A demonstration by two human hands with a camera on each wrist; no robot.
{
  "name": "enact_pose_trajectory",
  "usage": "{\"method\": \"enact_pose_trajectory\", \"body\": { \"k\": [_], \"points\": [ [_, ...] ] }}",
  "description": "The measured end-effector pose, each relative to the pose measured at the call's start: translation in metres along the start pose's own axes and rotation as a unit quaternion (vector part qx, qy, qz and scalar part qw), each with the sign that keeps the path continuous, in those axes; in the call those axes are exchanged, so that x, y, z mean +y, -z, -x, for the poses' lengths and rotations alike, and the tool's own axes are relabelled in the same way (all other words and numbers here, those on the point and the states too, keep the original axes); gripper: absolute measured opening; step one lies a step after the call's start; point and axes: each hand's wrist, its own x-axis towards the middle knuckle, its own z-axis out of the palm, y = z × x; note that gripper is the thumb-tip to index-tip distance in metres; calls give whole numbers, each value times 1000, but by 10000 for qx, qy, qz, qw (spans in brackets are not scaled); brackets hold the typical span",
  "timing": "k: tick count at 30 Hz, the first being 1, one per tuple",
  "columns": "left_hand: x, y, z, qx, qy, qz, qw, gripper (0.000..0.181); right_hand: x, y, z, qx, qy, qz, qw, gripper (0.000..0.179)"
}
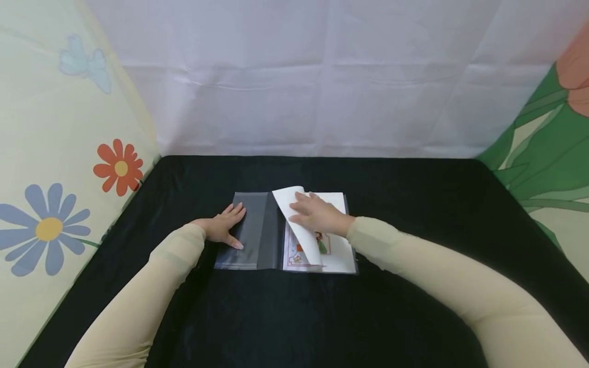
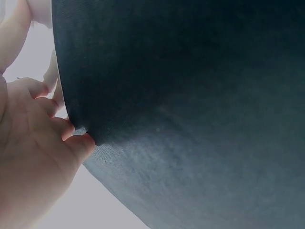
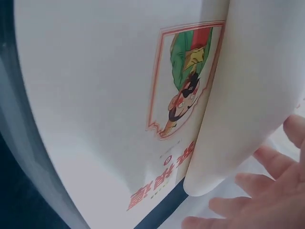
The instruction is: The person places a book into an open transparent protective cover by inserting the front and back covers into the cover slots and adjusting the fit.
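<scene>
An open book [image 1: 338, 255] in a clear plastic cover [image 1: 248, 230] lies on the black cloth. My left hand [image 1: 225, 223] rests flat with spread fingers on the left flap of that cover. In the left wrist view the same hand [image 2: 33, 148] shows beside a large dark surface. My right hand [image 1: 317, 212] touches a white page [image 1: 303, 237] that is lifted and curls over the right half of the book. Its fingers [image 3: 250, 183] lie extended along the curled page in the right wrist view. Underneath, a sheet shows a framed picture of a green-robed figure [image 3: 190, 71] and red characters [image 3: 159, 183].
The table under its black cloth [image 1: 294, 317] extends around the book on every side. A white sheet [image 1: 294, 76] hangs behind it. Flower-printed panels [image 1: 46, 128] flank the table at left and right.
</scene>
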Motion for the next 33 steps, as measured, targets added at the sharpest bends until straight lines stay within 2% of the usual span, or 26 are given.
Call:
{"method": "enact_pose_trajectory", "body": {
  "k": [3,11,16,20,26,33],
  "points": [
    [0,0,1,17,-7,-36,10000,100,-3,-2,-2,-57,2,147,9999,51],
    [-1,0,1,29,0,-43,10000,100,-13,-15,-14,-146,352,448,9983,44],
    [0,-1,2,59,0,-9,10000,101,-19,-19,-18,-175,132,813,9964,45],
    [0,-1,3,93,21,36,9999,102,-23,-23,-18,-208,-178,887,9957,45],
    [0,-1,3,94,-25,131,9999,100,-30,-31,-18,-165,-247,1144,9930,43],
    [2,-1,1,68,-23,46,10000,99,-39,-35,-19,-347,-458,1358,9891,48]
  ]
}}
